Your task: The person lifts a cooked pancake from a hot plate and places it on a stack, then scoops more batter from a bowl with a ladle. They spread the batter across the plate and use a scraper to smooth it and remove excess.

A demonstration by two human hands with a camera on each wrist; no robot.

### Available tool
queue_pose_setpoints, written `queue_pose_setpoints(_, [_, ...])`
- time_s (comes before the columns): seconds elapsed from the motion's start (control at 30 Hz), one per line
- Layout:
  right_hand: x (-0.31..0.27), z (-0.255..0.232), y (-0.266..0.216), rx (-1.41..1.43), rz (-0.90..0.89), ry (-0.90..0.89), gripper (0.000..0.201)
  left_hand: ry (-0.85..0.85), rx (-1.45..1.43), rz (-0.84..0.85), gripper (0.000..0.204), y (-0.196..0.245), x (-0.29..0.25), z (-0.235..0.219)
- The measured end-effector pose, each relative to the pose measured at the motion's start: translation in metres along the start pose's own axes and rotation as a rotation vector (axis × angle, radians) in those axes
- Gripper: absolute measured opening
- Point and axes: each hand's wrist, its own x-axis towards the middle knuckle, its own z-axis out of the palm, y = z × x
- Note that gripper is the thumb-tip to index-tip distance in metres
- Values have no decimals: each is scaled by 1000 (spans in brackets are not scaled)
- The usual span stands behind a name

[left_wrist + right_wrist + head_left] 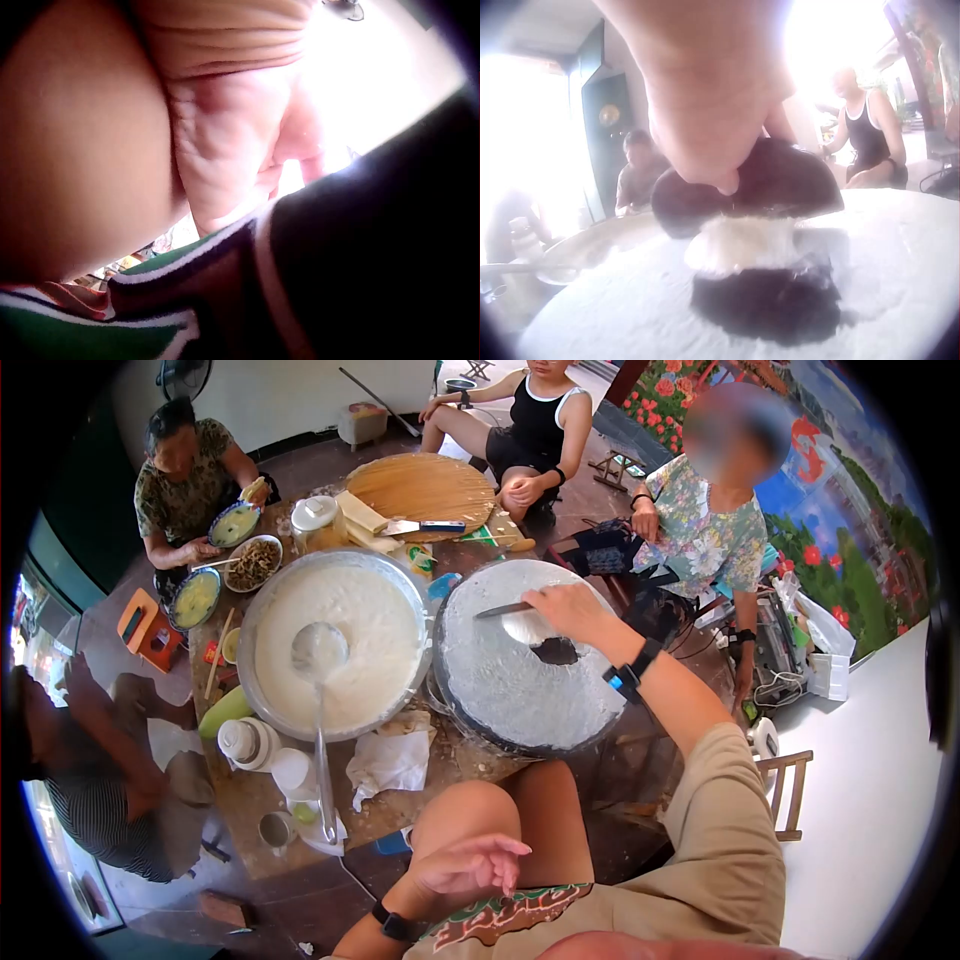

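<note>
My right hand (572, 612) grips a dark, curved-edged scraper (795, 180) over the round griddle (500, 695). A white layer of batter covers most of the griddle's top. Thicker batter (742, 244) gathers along the scraper's lower edge, in front of a dark bare patch (769, 309). My left hand (470, 865) hangs above my lap with loosely bent fingers and nothing in it. In the left wrist view its palm (232, 142) shows beside a bare leg and patterned cloth. Left of the griddle stands a large metal basin (248, 660) of batter, with a ladle (322, 765) in it.
Behind the basin are a round straw-coloured board (420, 485), a long spatula (425, 527) and a lidded jar (315, 515). A crumpled white cloth (390, 765), bottle (248, 743) and metal cup (276, 829) lie nearer. Several people sit around; one holds a bowl (235, 525).
</note>
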Motion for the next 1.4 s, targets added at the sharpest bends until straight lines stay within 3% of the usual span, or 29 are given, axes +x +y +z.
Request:
queue_pose_setpoints(0.1, [8, 13, 12, 172, -67, 172, 17, 25, 22, 7, 58, -4, 0, -1])
queue_pose_setpoints(0.2, [-11, 11, 12, 294, -131, 108, 13, 36, 49, 39, 58, -1, -2, -1])
queue_pose_setpoints(0.3, [-46, 10, 19, 221, -340, 243, 13, 27, 19, 52, 56, -4, 1, 0])
queue_pose_setpoints(0.43, [-56, -1, 44, 97, -381, 69, 17, 50, 28, 25, 56, -2, 4, 4])
queue_pose_setpoints(0.53, [-28, 8, 31, 138, -309, 355, 18, 33, 29, 20, 56, -3, 7, 2])
queue_pose_setpoints(0.67, [-27, 29, 17, 135, -157, 196, 21, 57, 71, 14, 55, -6, 5, -5])
queue_pose_setpoints(0.77, [-64, 18, 26, 103, -228, 236, 20, 31, 42, 43, 55, -9, 6, -7])
queue_pose_setpoints(0.9, [-120, 2, 59, 54, -307, 151, 19, 49, 47, 10, 55, -7, 9, -6])
queue_pose_setpoints(1.0, [-133, -10, 65, 103, -70, 7, 17, 46, 75, 7, 55, -8, 9, -8])
queue_pose_setpoints(1.13, [-114, 6, 26, -124, 572, -135, 19, 30, 43, 19, 55, -11, 10, -4])
queue_pose_setpoints(1.23, [-90, 3, -20, -80, 731, -246, 17, 33, 65, 13, 56, -11, 8, -6])
queue_pose_setpoints(1.4, [-52, 3, -76, 43, 842, -146, 17, 3, 119, 5, 58, -9, 0, -7])
